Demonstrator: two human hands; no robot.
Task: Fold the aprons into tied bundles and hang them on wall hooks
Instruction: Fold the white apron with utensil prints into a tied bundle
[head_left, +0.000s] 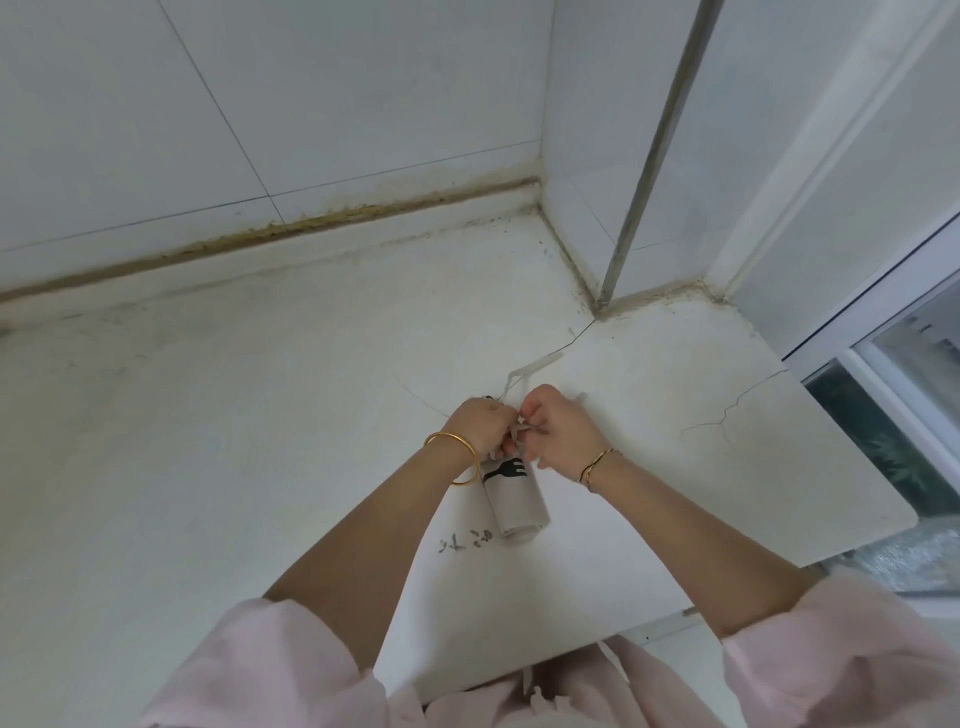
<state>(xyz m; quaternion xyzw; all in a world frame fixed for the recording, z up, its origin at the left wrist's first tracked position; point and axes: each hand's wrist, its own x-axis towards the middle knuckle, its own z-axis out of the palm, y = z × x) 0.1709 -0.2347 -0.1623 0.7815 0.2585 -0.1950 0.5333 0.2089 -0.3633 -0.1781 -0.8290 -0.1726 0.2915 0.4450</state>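
Note:
A beige apron rolled into a tight bundle (514, 501), with a black print on it, lies on the white countertop (260, 415). Its far end is under my hands. My left hand (480, 426), with a gold bangle on the wrist, pinches the apron's thin strap at the bundle's top. Beside it, my right hand (563, 434), wearing a thin bracelet, pinches the same strap. A loose strap end (535, 366) trails away across the counter beyond my hands.
White tiled walls (260, 104) meet the counter behind, with a grimy seam along the joint. A wall corner with a metal strip (649, 156) stands at the right. A window (909, 389) lies past the counter's right edge. The counter surface is cracked.

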